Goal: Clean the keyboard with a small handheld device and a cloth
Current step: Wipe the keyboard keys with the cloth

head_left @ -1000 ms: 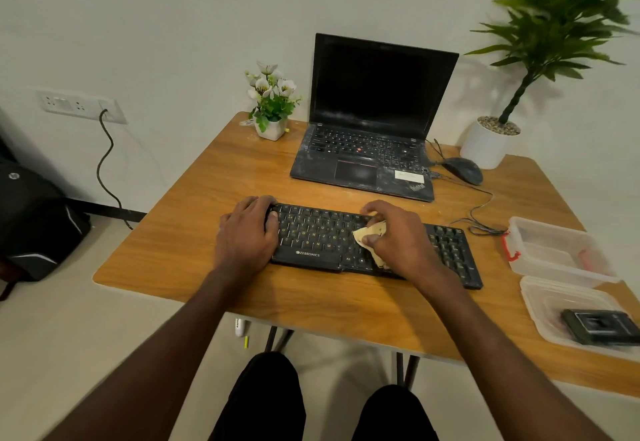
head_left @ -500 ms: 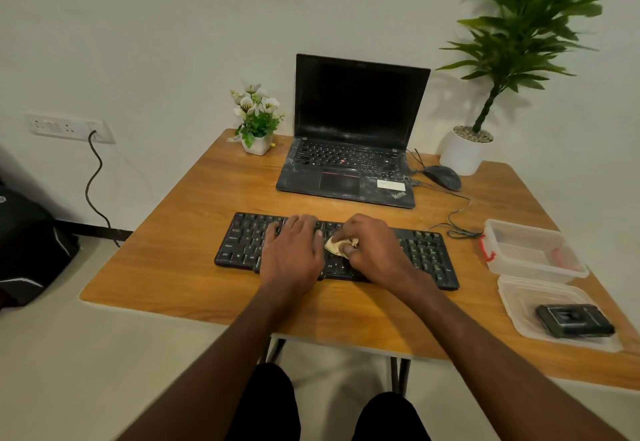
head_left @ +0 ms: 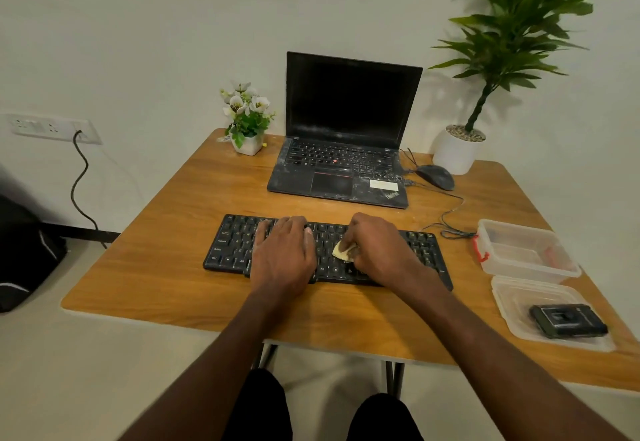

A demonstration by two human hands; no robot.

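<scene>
A flat black plastic keyboard [head_left: 325, 253] is found lying near the front of the wooden table [head_left: 166, 232]. It is held down by the left hand [head_left: 282, 253], fingers flat — a crumpled pale yellow cloth [head_left: 343, 253] is pinched against the keys by the right hand [head_left: 379, 250]. Key legends are visible but mostly too small to read.

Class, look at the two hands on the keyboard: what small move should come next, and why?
Probably slide the cloth rightward: the right hand pinches it mid-keyboard, the left hand rests flat beside it, and the right-end keys lie uncovered.
</scene>
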